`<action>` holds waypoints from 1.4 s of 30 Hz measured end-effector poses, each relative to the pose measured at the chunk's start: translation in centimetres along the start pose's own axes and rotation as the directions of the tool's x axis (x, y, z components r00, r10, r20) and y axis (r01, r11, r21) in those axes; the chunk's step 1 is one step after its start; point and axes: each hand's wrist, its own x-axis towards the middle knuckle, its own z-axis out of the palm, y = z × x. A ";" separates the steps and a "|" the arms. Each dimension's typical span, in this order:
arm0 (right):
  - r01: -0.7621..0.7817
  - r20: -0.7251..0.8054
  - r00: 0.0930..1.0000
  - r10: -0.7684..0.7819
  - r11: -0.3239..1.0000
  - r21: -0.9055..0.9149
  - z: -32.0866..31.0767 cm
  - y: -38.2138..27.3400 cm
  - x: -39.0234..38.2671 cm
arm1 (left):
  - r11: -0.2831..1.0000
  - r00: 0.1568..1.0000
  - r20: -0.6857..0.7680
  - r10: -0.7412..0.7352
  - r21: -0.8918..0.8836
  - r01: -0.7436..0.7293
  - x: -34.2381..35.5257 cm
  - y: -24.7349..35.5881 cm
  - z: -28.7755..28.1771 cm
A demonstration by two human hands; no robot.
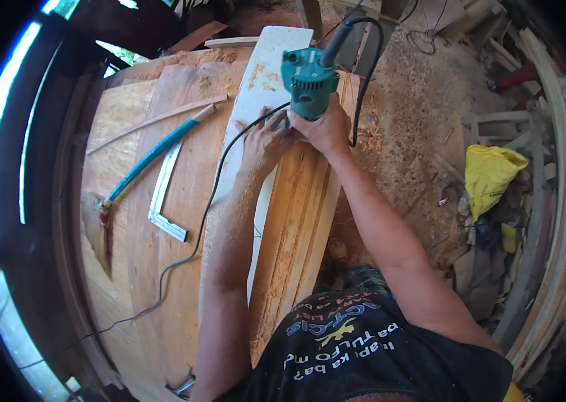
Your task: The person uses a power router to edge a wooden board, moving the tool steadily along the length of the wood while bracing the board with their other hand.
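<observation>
We count one green router (310,80), one steel square (166,191) and one blue-handled tool (156,154) on the workbench (129,268). Our right hand (326,127) is closed around the router's base, and our left hand (266,141) curls against it on the white board (259,94). The router stands near the bench's far right edge, atop stacked planks (303,214). Its black cord (189,254) trails left across open plywood.

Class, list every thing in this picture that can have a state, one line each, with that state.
green power tool: upright on the wood strips, gripped by both hands
left hand: closed on the tool's base
right hand: closed on the tool's base
wood strips: lying flat, side by side
metal square: lying flat, untouched
yellow bag: crumpled on the floor
</observation>
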 end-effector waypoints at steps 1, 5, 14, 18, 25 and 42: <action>0.016 0.019 1.000 -0.016 1.000 -0.015 0.2 0.3 0.3 | 1.000 1.000 -0.016 0.009 -0.015 -0.009 0.0 -0.3 0.3; 0.081 -0.051 0.995 -0.084 0.995 -0.057 0.6 2.4 2.1 | 1.000 0.999 0.032 -0.015 -0.021 0.016 1.5 0.6 -0.3; 0.137 -0.037 0.990 -0.136 0.990 0.026 0.8 2.1 3.6 | 0.995 0.994 0.044 -0.098 0.004 0.098 2.7 0.2 0.2; 0.158 -0.051 0.987 -0.155 0.986 0.060 0.6 2.9 4.8 | 0.996 0.995 0.034 -0.090 -0.014 0.090 3.8 0.9 -0.1; 0.189 -0.029 0.982 -0.187 0.977 0.096 0.9 3.2 5.8 | 0.984 0.999 -0.028 0.038 -0.172 -0.042 4.8 -1.1 1.6; 0.187 -0.015 0.982 -0.186 0.976 0.112 0.4 3.4 7.7 | 0.997 0.999 0.006 -0.046 -0.062 0.046 6.4 -0.3 1.2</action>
